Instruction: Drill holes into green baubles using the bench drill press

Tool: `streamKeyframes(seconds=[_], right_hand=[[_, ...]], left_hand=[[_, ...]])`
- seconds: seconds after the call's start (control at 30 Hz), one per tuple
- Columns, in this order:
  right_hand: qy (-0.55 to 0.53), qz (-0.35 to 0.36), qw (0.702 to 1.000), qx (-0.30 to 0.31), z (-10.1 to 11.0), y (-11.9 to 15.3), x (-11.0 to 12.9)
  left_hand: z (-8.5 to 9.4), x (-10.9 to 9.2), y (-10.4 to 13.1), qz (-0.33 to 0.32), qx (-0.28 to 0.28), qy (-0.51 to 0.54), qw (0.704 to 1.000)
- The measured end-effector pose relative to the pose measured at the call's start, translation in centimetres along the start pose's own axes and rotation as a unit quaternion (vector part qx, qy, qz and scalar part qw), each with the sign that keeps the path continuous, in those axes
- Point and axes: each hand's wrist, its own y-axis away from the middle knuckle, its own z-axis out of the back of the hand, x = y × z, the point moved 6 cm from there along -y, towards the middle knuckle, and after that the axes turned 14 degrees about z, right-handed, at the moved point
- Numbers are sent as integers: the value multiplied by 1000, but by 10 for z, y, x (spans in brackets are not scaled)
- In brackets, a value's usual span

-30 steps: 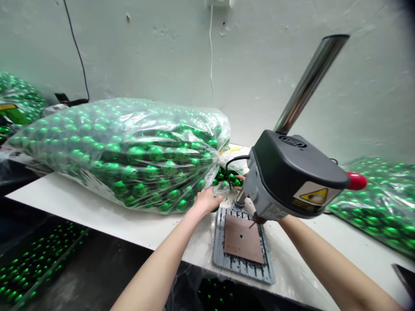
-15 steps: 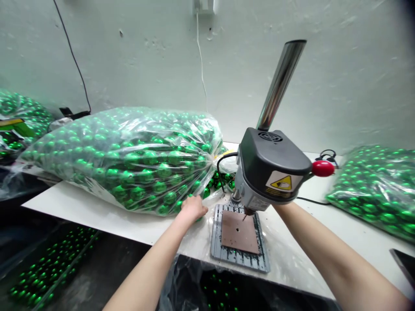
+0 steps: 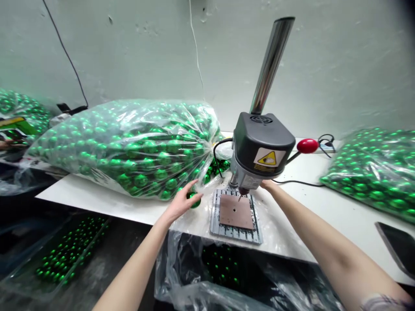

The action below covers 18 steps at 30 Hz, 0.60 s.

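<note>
My left hand (image 3: 182,202) is at the near right end of a big clear bag of shiny green balls (image 3: 129,151). Its thumb and forefinger are spread, with the thumb lying across one green ball (image 3: 194,201). Whether the other fingers touch that ball is hidden. A small black and grey drill press (image 3: 264,144) stands to its right; its bit hangs over a brown square board (image 3: 236,211) with a hole, on the slotted metal base (image 3: 215,224). Behind the drill head, my right hand (image 3: 266,185) shows only in part; its fingers are hidden.
Another bag of green balls (image 3: 372,172) lies on the right, with a phone (image 3: 397,246) near the edge. Below the table are an opened plastic bag (image 3: 191,289) and a tub of green balls (image 3: 65,255). At far left, another person's hand (image 3: 4,144) shows.
My left hand has drawn back slightly to the left and its fingers have spread apart, showing more of the green ball. The view has shifted, bringing the phone and lower bag further in.
</note>
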Motion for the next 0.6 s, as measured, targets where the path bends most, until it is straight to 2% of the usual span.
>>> streamKeyframes(seconds=[0.07,0.13,0.2,0.3,0.43,0.5,0.6], right_hand=[[-3,-19,1000,14,3,15,-11],[6,-31,999,27,7,28,-21],[22,-43,998,39,8,37,-32],[60,-61,995,58,6,45,-47],[92,-56,993,57,6,56,-53],[104,-48,992,44,10,66,-48],[132,-29,991,10,15,83,-31]], left_hand=[[2,10,13,44,-4,191,981],[-9,21,24,108,28,348,931],[-27,28,32,161,64,453,874],[-52,32,38,194,62,534,821],[-75,33,45,193,32,604,773],[-79,32,50,184,34,626,757],[-83,31,58,183,50,622,760]])
